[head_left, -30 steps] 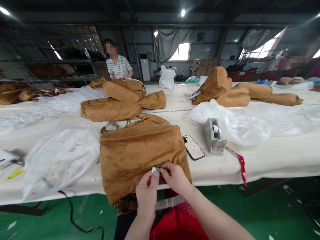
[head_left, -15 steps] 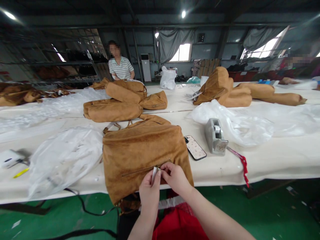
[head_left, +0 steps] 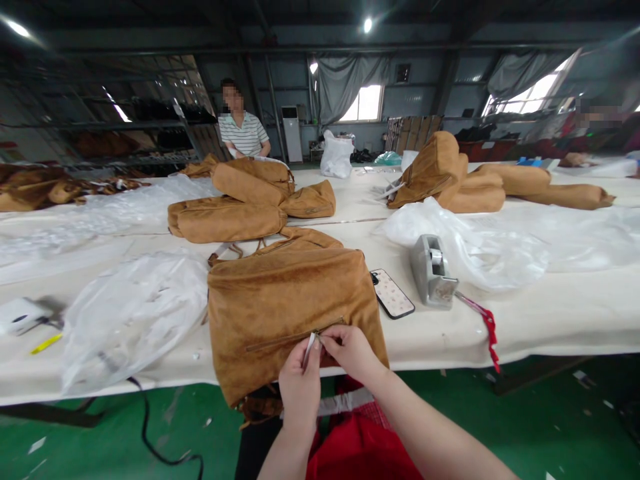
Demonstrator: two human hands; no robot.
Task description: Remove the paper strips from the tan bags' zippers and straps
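A brown suede-like bag (head_left: 290, 287) lies at the table's front edge, a zipper (head_left: 275, 343) running across its near face. My left hand (head_left: 301, 380) is closed in a pinch on a small white strip (head_left: 309, 348) at the zipper. Fingertips of my right hand (head_left: 353, 353) press together right beside it, over the zipper's right part. What they pinch is too small and covered to make out; it may be the zipper's pull. Both hands rest close against the bag.
Right of the bag lie a patterned phone (head_left: 394, 293), a grey tape dispenser (head_left: 431, 273) and a red ribbon (head_left: 491, 333). Clear plastic bags (head_left: 135, 320) spread on the left. More brown bags (head_left: 230, 220) lie behind. A person in a striped shirt (head_left: 243, 137) stands across the table.
My hands stay at the zipper, with only slight finger movement; the white strip tilts a little more. The person across the table has shifted their head and arms slightly.
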